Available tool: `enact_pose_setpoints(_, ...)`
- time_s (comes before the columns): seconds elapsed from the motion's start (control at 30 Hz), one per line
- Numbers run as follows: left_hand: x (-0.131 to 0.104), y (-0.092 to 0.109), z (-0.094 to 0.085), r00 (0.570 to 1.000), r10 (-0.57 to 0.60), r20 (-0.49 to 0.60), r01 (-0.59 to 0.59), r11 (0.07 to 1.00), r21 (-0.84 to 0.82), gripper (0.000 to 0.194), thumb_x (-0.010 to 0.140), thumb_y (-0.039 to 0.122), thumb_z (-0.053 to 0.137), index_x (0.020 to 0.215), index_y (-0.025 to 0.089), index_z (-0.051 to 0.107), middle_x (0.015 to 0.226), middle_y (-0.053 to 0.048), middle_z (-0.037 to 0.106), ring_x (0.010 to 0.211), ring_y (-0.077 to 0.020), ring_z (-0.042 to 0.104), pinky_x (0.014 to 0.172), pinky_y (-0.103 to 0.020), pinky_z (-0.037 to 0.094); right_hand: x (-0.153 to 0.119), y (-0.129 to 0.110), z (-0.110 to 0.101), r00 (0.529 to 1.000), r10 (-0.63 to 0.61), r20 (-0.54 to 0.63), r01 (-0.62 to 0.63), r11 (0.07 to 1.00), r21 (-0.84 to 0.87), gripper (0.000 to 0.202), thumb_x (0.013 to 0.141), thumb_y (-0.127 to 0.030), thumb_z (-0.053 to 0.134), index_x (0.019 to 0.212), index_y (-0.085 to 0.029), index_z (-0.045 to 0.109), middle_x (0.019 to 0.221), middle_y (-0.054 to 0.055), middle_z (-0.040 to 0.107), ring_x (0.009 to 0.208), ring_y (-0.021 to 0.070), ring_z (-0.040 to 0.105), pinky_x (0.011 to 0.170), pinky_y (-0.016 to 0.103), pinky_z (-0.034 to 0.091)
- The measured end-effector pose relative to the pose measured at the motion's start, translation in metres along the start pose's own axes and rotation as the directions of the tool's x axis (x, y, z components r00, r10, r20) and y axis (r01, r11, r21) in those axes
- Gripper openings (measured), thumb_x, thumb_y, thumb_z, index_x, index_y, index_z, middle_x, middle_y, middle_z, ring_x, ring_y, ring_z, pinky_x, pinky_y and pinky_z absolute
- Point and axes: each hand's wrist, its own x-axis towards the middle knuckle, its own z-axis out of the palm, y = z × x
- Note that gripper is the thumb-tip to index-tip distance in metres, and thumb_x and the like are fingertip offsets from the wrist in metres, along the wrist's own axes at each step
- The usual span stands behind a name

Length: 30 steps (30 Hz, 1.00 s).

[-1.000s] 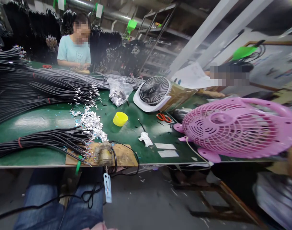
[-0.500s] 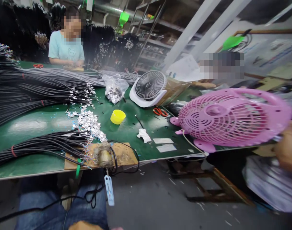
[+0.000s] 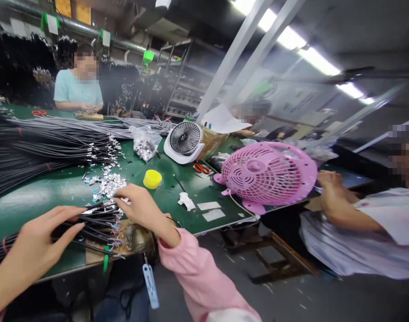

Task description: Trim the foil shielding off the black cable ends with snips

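Note:
My left hand reaches over a bundle of black cables at the table's front. Its thumb and fingers are apart, with the fingertips at the upper cables. From the right comes my right hand, in a pink sleeve, over the stripped, coloured wire ends. Its thumb and forefinger are slightly apart beside those ends; its other fingers are partly hidden. Behind it lies a pile of silver foil scraps. A small metal motor-like device on a wooden board sits under my right wrist, and a light-blue clip hangs below.
A larger cable heap covers the table's left. Beyond are a yellow cup-like object, a plastic bag, a white fan, orange-handled scissors and a pink fan. Other people sit across and at right.
Both my hands have come up over the black cable bundle; before, only part of a hand showed at the bottom edge. The view has tilted up and shifted right.

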Motion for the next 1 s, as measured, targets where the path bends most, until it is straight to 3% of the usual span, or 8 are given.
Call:
enact_pose_setpoints(0.1,0.043,0.012,0.016,0.995,0.046,0.087,-0.045,0.999,-0.021,0.038,0.072,0.047,0.068,0.104,0.029,0.078,0.105,-0.003,0.080,0.095,-0.0277,0.074,0.086,-0.036,0.057,0.057,-0.009,0.004,0.974,-0.104,0.202,0.112,0.993,-0.028,0.007,0.085,-0.019,0.073,0.091,-0.017,0.076,0.087,0.006,0.075,0.083,0.0182,0.066,0.072,0.025,0.046)
enact_pose_setpoints(0.17,0.061,0.015,0.022,0.988,0.046,0.149,-0.040,0.998,-0.044,0.024,0.071,0.041,0.066,0.085,0.029,0.081,0.083,-0.001,0.082,0.075,-0.0235,0.075,0.073,-0.031,0.059,0.071,-0.011,0.008,0.948,-0.143,0.284,0.159,0.987,-0.033,0.005,0.079,-0.018,0.077,0.084,-0.018,0.076,0.076,0.002,0.074,0.073,0.0166,0.066,0.063,0.023,0.042)
enact_pose_setpoints(0.3,0.077,0.006,0.022,0.994,-0.020,0.103,0.031,0.994,-0.102,0.021,0.070,0.042,0.064,0.069,0.025,0.077,0.069,-0.003,0.077,0.062,-0.0208,0.071,0.058,-0.028,0.056,0.067,-0.012,0.014,0.945,-0.112,0.308,0.146,0.985,-0.089,0.009,0.084,-0.020,0.068,0.086,-0.016,0.076,0.079,0.007,0.075,0.072,0.0197,0.066,0.058,0.026,0.037)
enact_pose_setpoints(0.53,0.078,-0.009,0.016,0.978,-0.208,0.014,0.203,0.935,-0.292,0.050,0.066,0.060,0.072,0.095,0.019,0.076,0.055,0.002,0.066,0.044,-0.0141,0.057,0.043,-0.025,0.050,0.047,-0.011,0.024,0.951,-0.102,0.293,0.125,0.990,-0.061,0.016,0.091,-0.014,0.059,0.102,-0.014,0.070,0.100,0.010,0.076,0.088,0.0223,0.069,0.066,0.029,0.039)
enact_pose_setpoints(0.67,0.077,-0.002,0.018,0.970,-0.242,0.018,0.232,0.902,-0.365,0.064,0.065,0.062,0.071,0.111,0.018,0.072,0.062,0.004,0.061,0.043,-0.0098,0.050,0.042,-0.022,0.045,0.042,0.001,0.018,0.943,-0.054,0.329,0.085,0.993,-0.081,0.024,0.083,-0.007,0.063,0.107,-0.010,0.066,0.092,0.013,0.074,0.078,0.0237,0.066,0.062,0.030,0.039)
enact_pose_setpoints(0.8,0.074,0.008,0.021,0.978,-0.202,0.047,0.205,0.902,-0.381,0.045,0.069,0.061,0.068,0.086,0.021,0.079,0.051,0.004,0.052,0.044,-0.0095,0.041,0.040,-0.020,0.035,0.039,0.016,-0.001,0.978,-0.003,0.211,0.016,0.998,-0.057,0.013,0.080,-0.001,0.061,0.081,-0.013,0.066,0.081,0.009,0.068,0.077,0.0200,0.062,0.067,0.028,0.041)
enact_pose_setpoints(0.93,0.071,0.017,0.025,0.984,-0.176,-0.013,0.158,0.912,-0.379,0.035,0.069,0.057,0.068,0.071,0.024,0.078,0.046,0.005,0.049,0.044,-0.0104,0.037,0.039,-0.021,0.030,0.038,0.019,-0.011,0.996,0.068,-0.053,-0.067,0.998,0.013,0.022,0.095,-0.004,0.042,0.093,-0.015,0.062,0.089,0.008,0.066,0.083,0.0179,0.060,0.073,0.028,0.044)
enact_pose_setpoints(1.0,0.071,0.020,0.027,0.983,-0.175,-0.054,0.143,0.920,-0.365,0.034,0.069,0.057,0.067,0.067,0.024,0.077,0.047,0.004,0.052,0.043,-0.0111,0.038,0.038,-0.022,0.032,0.038,0.017,-0.008,0.982,0.089,-0.165,-0.059,0.982,0.181,0.028,0.100,-0.008,0.033,0.101,-0.016,0.059,0.080,0.004,0.064,0.074,0.0159,0.059,0.067,0.026,0.044)
